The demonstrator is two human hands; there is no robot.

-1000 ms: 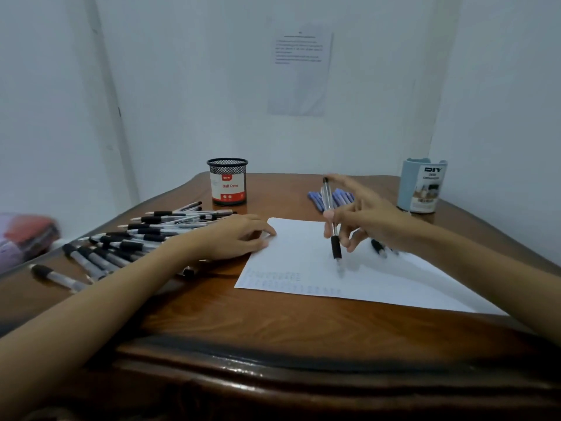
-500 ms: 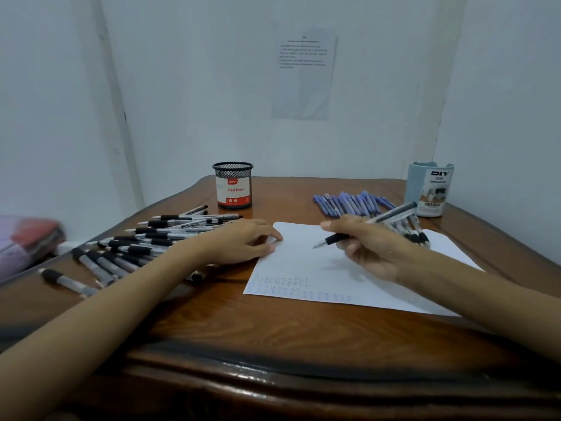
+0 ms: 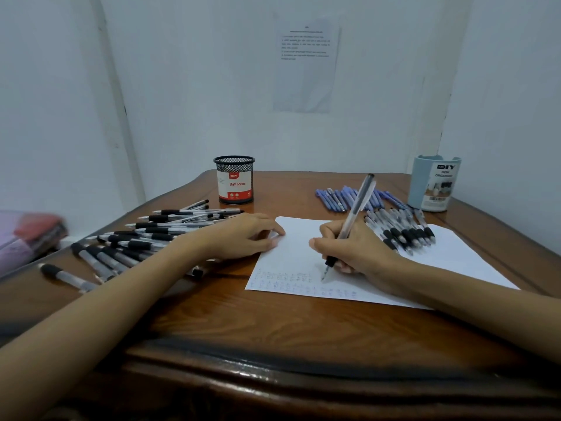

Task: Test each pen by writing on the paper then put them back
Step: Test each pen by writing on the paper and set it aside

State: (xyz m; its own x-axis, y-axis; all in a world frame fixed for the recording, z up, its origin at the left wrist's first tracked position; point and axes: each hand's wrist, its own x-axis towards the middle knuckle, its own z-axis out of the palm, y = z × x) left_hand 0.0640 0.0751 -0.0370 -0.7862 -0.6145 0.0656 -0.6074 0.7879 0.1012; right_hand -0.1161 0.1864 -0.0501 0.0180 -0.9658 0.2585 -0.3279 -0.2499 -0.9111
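Pens are being tested 1 at a time, and the writing step is judged to be in hand. On the bench [image 3: 273, 323], 1 sheet of paper [image 3: 455, 262] is laid, and small rows of blue marks are seen along its near left edge. 1 pen [image 3: 349, 226] is pinched near its black grip by the thumb and fingers of the right hand [image 3: 355, 250], with its tip set on the paper at the right end of those marks.

The paper's far left corner is held down by the left hand [image 3: 246, 235], whose fingers are relaxed and hold nothing.

A short mark is called for next. After that the pen is probably to be laid with the tested row, without the sheet being shifted.

Left of the paper, a loose heap of black-grip pens [image 3: 145, 235] is spread; over 15 are judged, but an exact count cannot be made. On the paper's far right part, a row of roughly 8 black-grip pens [image 3: 403, 229] is laid. Beyond it, roughly 10 blue pens [image 3: 349, 197] are grouped. Farthest off, 2 holders are stood: 1 mesh cup [image 3: 235, 180] and 1 blue organiser [image 3: 434, 183].
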